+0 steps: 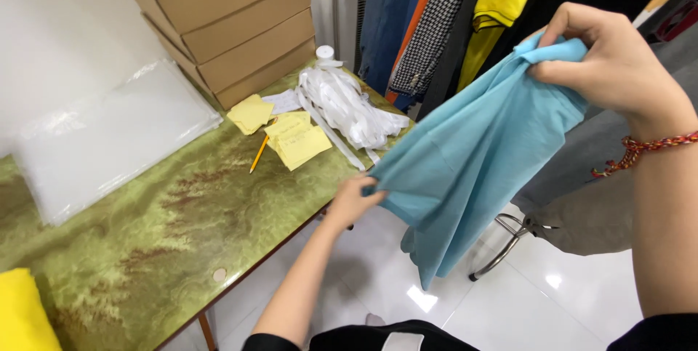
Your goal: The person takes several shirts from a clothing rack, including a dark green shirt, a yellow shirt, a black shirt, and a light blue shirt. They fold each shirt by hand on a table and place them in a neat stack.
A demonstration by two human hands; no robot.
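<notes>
Sky-blue cotton, that was what I saw in both hands: a light blue garment (465, 155) stretched in the air off the edge of the surface (167, 227), over the white tiled floor (552, 300). Its long axis ran on a slant, from about two o'clock at the top down to about eight o'clock, and a loose tail of cloth hung straight down towards six o'clock.

The right hand (607, 57) sat high at two o'clock, wrist bent, fingers curled inward and the grip clenched on a bunched top edge of the garment. A red braided bracelet (640, 147) circled that wrist, and the forearm dropped steeply to the lower right corner. The left hand (354, 198) was lower, near the middle of my view, its arm reaching up from six o'clock; its grip pinched the lower left edge of the cloth, just beside the surface's rim.

At eleven o'clock on the green marbled surface lay yellow paper slips (294, 140), a pencil (259, 153) and a heap of white tape (345, 107). Cardboard boxes (233, 24) were stacked behind them, and hanging clothes (443, 17) filled twelve o'clock.
</notes>
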